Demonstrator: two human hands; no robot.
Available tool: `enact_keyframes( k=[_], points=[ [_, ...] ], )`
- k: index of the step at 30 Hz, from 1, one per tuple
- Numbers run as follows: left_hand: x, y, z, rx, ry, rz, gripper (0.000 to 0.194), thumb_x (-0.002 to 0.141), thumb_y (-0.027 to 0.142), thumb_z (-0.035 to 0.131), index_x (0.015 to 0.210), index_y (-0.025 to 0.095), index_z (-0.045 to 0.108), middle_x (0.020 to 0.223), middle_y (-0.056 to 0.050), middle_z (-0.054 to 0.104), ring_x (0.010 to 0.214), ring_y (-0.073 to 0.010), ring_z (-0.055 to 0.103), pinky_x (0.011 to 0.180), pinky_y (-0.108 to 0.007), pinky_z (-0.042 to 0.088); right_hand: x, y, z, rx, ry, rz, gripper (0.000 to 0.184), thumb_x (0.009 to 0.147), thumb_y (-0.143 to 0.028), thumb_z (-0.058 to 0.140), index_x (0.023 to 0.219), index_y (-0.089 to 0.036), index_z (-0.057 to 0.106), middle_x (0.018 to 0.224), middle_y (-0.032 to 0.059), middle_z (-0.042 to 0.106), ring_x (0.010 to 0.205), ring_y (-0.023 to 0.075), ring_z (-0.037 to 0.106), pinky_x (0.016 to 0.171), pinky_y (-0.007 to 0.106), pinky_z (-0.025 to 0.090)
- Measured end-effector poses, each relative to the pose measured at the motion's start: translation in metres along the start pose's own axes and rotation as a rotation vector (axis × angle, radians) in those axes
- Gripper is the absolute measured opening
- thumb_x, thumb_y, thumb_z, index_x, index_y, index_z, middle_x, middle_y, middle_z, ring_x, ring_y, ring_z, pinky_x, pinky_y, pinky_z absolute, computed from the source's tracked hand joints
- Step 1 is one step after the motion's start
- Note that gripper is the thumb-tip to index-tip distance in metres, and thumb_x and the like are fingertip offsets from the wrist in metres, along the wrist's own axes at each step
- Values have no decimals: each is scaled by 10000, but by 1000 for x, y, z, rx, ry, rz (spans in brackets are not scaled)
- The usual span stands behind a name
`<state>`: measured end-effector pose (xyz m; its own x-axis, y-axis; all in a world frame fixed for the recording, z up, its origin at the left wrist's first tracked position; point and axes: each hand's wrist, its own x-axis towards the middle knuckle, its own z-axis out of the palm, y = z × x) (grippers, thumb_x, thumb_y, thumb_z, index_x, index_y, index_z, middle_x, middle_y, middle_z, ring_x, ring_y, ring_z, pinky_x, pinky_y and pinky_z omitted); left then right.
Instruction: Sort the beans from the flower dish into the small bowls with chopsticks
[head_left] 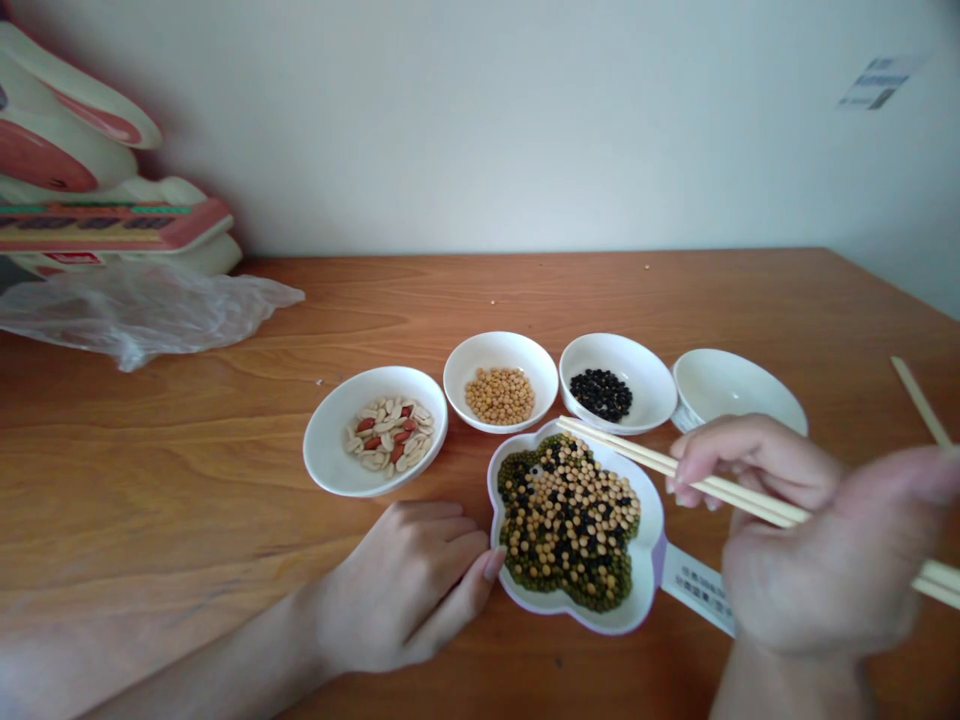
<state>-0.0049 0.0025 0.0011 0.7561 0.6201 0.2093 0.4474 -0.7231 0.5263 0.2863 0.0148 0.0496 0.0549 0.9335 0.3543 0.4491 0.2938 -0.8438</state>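
My right hand (817,540) is closed around a pair of wooden chopsticks (720,487). Their tips lie close together above the back rim of a flower-shaped dish (646,545). Mixed beans (570,520), tan, black and green, cover the dish's bottom. On the dish's left side, my left hand (412,580) rests with curled fingers, its thumb tip at the rim. Behind the dish stand a bowl of yellow soybeans (500,396) and a bowl of black beans (601,395). Peanuts (390,435), a few with red skins, fill part of the left bowl.
A white bowl (739,385) stands at right, partly behind my right hand. A printed paper strip (697,585) lies beside the dish. Another light stick (921,402) is at the right edge. A rabbit-shaped toy (82,200) and clear plastic bag (150,310) sit at back left.
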Motion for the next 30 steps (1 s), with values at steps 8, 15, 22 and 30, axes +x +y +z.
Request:
enact_keyframes(
  k=[8,15,22,30],
  points=[
    [1,0,0,3,-2,2,380,1158,205,346,828,214,535,773,-12,648,670,-183,550,660,-352,373,-7,5,-5,90,-210,84,786,1100,-723,184,702,-249,669,603,38,606,577,196,576,553,357,390],
    [2,1,-3,12,4,7,397,1158,202,347,815,213,546,756,-13,641,661,-183,550,657,-351,383,-9,1,1,129,-257,96,763,1112,-698,171,711,-250,642,607,28,566,563,185,524,527,346,357],
    [1,1,-2,15,1,4,405,1159,203,342,812,211,550,751,-15,641,655,-183,544,659,-347,384,-7,-2,7,123,-307,87,765,1102,-725,173,725,-240,630,611,18,565,558,170,528,521,324,374],
    [1,1,-2,18,6,11,408,1157,205,336,808,214,546,743,-17,638,646,-185,540,650,-352,374,-5,-9,10,116,-299,28,732,1133,-660,203,713,-231,623,606,3,553,554,146,512,517,302,367]
  ],
)
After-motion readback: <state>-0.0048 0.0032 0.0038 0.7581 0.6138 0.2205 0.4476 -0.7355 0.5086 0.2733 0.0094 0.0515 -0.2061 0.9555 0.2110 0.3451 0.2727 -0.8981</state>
